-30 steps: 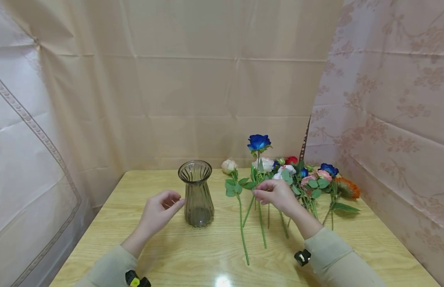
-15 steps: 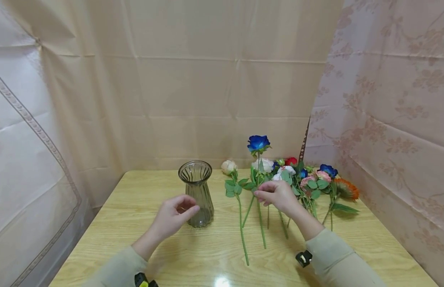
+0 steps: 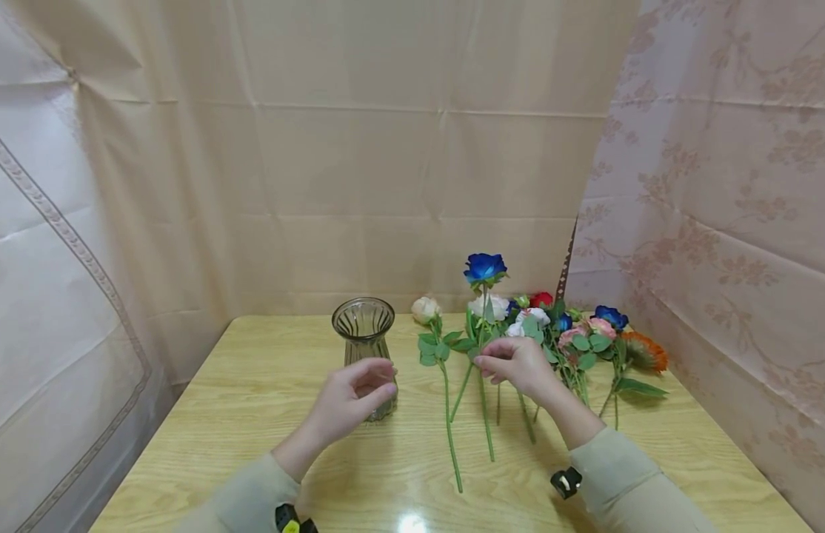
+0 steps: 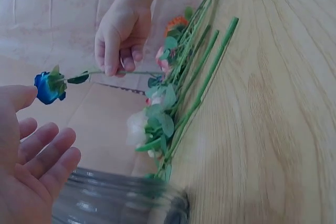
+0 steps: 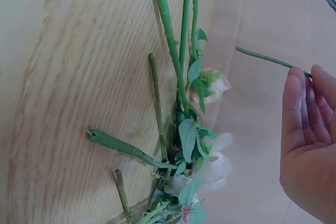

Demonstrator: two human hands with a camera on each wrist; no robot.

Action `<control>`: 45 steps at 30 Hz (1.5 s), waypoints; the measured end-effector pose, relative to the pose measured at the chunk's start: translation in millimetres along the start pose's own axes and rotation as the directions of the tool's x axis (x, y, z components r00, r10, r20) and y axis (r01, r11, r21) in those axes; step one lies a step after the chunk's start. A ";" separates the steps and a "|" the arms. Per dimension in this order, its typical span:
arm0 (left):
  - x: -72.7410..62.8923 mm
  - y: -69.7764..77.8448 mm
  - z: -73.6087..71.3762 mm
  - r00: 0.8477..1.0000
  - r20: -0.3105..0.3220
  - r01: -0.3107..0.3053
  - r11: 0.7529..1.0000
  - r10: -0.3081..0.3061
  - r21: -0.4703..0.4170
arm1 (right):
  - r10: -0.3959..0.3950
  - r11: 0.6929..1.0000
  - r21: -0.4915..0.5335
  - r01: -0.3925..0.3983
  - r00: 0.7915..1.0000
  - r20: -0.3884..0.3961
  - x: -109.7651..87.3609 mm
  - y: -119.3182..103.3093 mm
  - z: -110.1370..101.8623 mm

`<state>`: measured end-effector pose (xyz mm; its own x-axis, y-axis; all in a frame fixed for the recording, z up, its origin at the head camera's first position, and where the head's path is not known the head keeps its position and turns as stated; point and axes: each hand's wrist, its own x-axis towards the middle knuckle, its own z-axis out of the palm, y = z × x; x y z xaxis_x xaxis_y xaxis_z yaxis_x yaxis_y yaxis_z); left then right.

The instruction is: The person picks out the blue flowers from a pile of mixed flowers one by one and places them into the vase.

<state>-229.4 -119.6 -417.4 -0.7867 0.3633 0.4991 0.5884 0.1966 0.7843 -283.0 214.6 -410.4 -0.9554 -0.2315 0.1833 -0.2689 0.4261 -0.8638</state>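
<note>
My right hand (image 3: 519, 363) pinches the green stem of a blue rose (image 3: 485, 268) between thumb and fingertips; the bloom stands upright above the hand. In the right wrist view, the free end of that stem (image 5: 262, 57) sticks out past the fingertips. A ribbed smoky glass vase (image 3: 363, 318) stands upright on the table. Before its lower part, my left hand (image 3: 349, 403) holds nothing, its fingers loosely bent and thumb apart. Whether it touches the glass cannot be told. The left wrist view has the vase (image 4: 105, 198) just below the fingers of my left hand (image 4: 31, 156).
To the right of the vase lies a cream rose (image 3: 426, 310) with a long stem. Beyond it several flowers are heaped: white roses (image 3: 529, 320), a red bloom (image 3: 541, 299), pink blooms (image 3: 600, 326) and an orange flower (image 3: 644, 352). Curtains hang behind the wooden table (image 3: 252, 370).
My left hand has moved right, from beside the vase to in front of its lower part. The right hand with the blue rose has shifted only slightly.
</note>
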 end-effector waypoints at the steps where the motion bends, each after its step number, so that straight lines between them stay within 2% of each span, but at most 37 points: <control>1: 1.4 -3.7 2.0 1.000 0.005 -0.001 1.000 0.001 -0.013 | -0.001 1.000 0.000 0.001 1.000 0.001 -0.1 0.2 0.1; 6: 8.7 -1.2 13.3 1.000 0.020 -0.001 0.998 0.002 -0.056 | -0.002 1.000 0.015 0.002 1.000 0.006 -1.1 0.0 1.2; 12: 17.9 -0.7 26.9 0.999 0.030 0.020 0.997 -0.018 -0.068 | 0.002 1.000 0.029 -0.003 1.000 0.019 -1.8 0.1 3.5; 20: 35.1 -2.3 41.0 0.999 0.015 0.035 0.996 -0.034 -0.078 | -0.006 1.000 0.018 0.006 0.999 0.033 -1.7 0.6 3.3; 32: 53.5 -6.8 50.5 0.996 0.035 0.089 0.994 -0.087 -0.065 | -0.019 0.999 0.041 0.017 0.998 0.057 -1.8 -1.4 6.0; 38: 61.2 -4.1 53.7 0.993 0.039 0.116 0.992 -0.114 -0.055 | -0.021 0.998 0.052 0.018 0.998 0.059 -3.3 -2.8 6.4; 45: 73.5 -2.6 59.6 0.993 0.024 0.113 0.993 -0.112 -0.042 | -0.006 0.999 0.041 0.004 0.998 0.059 -1.1 -1.3 7.1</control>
<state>-277.6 -39.1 -404.6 -0.8431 0.3603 0.3991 0.4873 0.1981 0.8505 -280.8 208.0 -412.8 -0.9449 -0.2852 0.1608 -0.2674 0.3889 -0.8816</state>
